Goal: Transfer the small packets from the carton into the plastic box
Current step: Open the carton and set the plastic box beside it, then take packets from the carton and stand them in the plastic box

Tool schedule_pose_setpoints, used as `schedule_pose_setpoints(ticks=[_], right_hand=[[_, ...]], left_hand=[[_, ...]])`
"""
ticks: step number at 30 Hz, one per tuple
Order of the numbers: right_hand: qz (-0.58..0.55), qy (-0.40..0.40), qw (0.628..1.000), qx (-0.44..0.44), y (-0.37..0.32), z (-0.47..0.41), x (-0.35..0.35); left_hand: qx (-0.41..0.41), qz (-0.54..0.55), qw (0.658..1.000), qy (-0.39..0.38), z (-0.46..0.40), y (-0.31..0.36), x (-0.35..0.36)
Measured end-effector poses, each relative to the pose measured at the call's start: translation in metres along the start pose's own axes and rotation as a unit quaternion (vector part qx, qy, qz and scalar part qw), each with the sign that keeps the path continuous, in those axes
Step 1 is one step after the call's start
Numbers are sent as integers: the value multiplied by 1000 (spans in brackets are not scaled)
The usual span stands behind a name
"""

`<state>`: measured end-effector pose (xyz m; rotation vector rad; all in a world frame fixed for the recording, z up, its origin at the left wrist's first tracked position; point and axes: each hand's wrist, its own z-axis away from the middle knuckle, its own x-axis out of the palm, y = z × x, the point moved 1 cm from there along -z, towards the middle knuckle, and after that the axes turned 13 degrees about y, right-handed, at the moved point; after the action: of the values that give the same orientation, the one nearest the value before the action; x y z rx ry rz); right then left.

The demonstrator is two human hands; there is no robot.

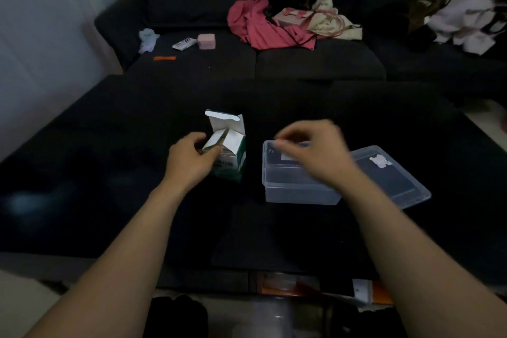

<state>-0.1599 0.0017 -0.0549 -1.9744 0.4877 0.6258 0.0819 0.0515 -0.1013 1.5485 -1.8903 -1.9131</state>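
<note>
A white and green carton (231,151) stands upright on the black table (109,173) with its top flaps open. My left hand (189,159) grips its left side near the open top. To the right sits a clear plastic box (296,186), open, with a white packet (288,156) lying inside near its far wall. My right hand (310,145) hovers over the box's far edge, blurred, fingers pinched together; whether they pinch a packet is unclear. The carton's contents are hidden.
The box's clear lid (389,175) lies just right of it. Behind the table is a dark sofa (247,57) with pink clothes (263,25), a pink block (206,41), a small white pack (184,44) and an orange stick (164,58).
</note>
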Motion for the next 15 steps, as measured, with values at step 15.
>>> schedule_pose_setpoints(ticks=[15], right_hand=[[-12, 81, 996, 31, -2, -23, 81]], left_hand=[[24, 2, 999, -30, 7, -5, 2]])
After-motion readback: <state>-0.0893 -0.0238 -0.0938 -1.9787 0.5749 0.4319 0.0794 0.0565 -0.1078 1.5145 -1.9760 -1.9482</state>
